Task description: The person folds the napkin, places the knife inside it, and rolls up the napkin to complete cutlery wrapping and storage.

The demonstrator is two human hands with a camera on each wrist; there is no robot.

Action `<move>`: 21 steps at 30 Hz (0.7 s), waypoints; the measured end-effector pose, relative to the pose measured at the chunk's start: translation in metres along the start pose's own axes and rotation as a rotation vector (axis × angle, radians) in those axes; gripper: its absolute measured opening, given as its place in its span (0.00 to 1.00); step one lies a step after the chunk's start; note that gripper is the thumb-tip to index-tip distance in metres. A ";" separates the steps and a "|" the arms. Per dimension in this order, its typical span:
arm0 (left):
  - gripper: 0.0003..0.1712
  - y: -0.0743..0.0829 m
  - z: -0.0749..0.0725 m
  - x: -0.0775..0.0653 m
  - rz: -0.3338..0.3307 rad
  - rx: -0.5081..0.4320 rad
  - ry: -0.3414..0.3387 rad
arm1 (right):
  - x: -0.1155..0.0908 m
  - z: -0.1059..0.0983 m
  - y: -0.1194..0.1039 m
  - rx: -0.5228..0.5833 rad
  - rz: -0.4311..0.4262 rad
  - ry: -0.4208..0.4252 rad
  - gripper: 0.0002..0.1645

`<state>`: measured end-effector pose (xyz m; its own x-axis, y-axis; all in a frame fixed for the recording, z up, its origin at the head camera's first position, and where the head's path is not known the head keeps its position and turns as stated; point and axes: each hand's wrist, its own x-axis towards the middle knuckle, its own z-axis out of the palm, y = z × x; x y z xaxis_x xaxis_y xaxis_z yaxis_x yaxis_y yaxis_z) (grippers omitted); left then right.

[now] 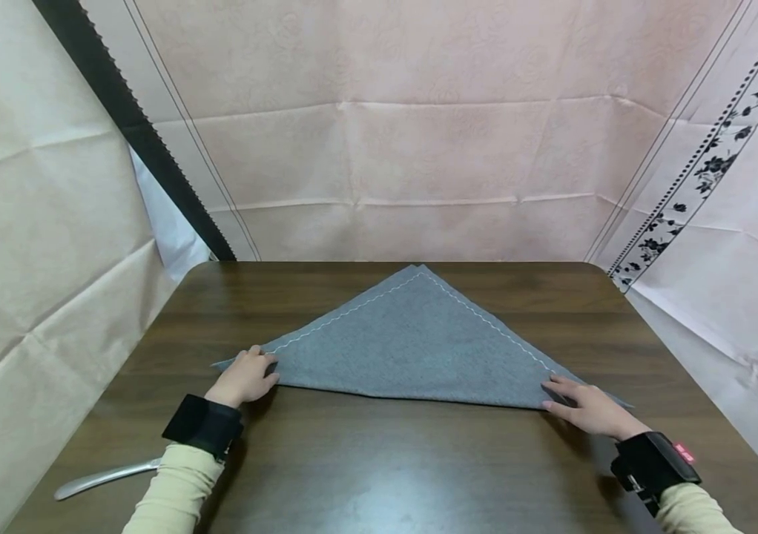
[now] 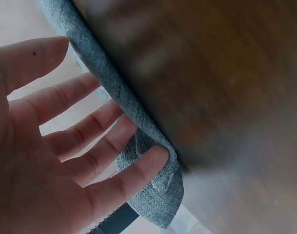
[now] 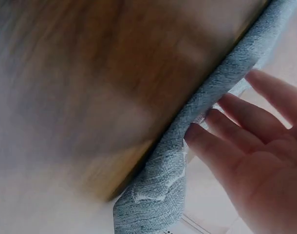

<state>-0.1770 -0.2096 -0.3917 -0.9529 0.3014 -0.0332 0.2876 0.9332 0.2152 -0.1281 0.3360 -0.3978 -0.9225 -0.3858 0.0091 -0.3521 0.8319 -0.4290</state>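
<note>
A blue-grey cloth napkin (image 1: 412, 341) with white stitching lies folded into a triangle on the table, its peak at the far edge and its long fold toward me. My left hand (image 1: 245, 377) rests on its left corner; in the left wrist view the spread fingers (image 2: 85, 134) touch the cloth along the fold, and the corner tip sticks out past the little finger. On the right corner lies my right hand (image 1: 589, 406). The right wrist view shows its extended fingertips (image 3: 199, 136) against the napkin's edge, with the stitched tip beyond them.
A silver piece of cutlery (image 1: 105, 477) lies at the front left, partly hidden by my left sleeve. The brown wooden table (image 1: 386, 460) is glossy with rounded far corners. Pale patterned cloth sheets (image 1: 419, 148) hang behind and at both sides.
</note>
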 end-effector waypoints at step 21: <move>0.22 0.014 0.008 -0.030 -0.062 0.021 -0.009 | -0.010 0.000 -0.007 -0.124 0.021 -0.049 0.22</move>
<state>-0.1437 -0.2039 -0.3953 -0.9681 0.2447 -0.0544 0.2303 0.9539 0.1925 -0.1167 0.3344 -0.3949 -0.9223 -0.3839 -0.0443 -0.3521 0.8820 -0.3133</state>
